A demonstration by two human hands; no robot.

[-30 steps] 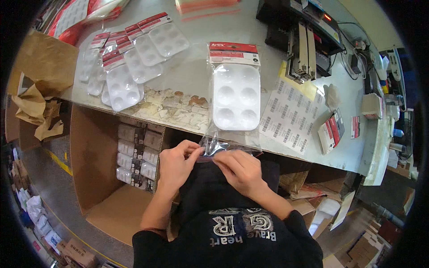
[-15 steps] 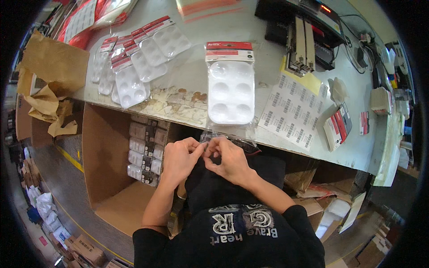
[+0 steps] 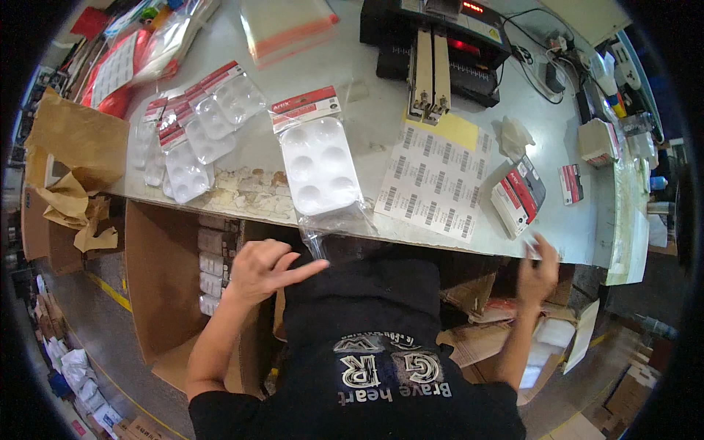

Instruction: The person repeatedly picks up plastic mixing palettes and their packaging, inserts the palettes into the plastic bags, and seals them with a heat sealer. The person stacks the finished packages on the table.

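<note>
A white paint palette with round wells and a red header card lies in a clear plastic bag [image 3: 320, 165] on the grey table [image 3: 367, 95], its open end hanging over the near edge. My left hand [image 3: 268, 268] is just below that edge, fingers loosely spread, index finger pointing at the bag's end; it holds nothing. My right hand [image 3: 539, 268] is far to the right below the table edge, blurred, close to a small red and black pack [image 3: 519, 196].
A pile of bagged palettes [image 3: 192, 132] lies at the left, a barcode label sheet [image 3: 434, 183] right of centre, a black machine [image 3: 440, 37] at the back. Empty clear bags [image 3: 286, 26] lie at top. Open cardboard boxes [image 3: 169, 293] stand under the table.
Both hands were together pinching the bag's open end. Now they have let go: the left stays near the bag, the right has swung far to the right.
</note>
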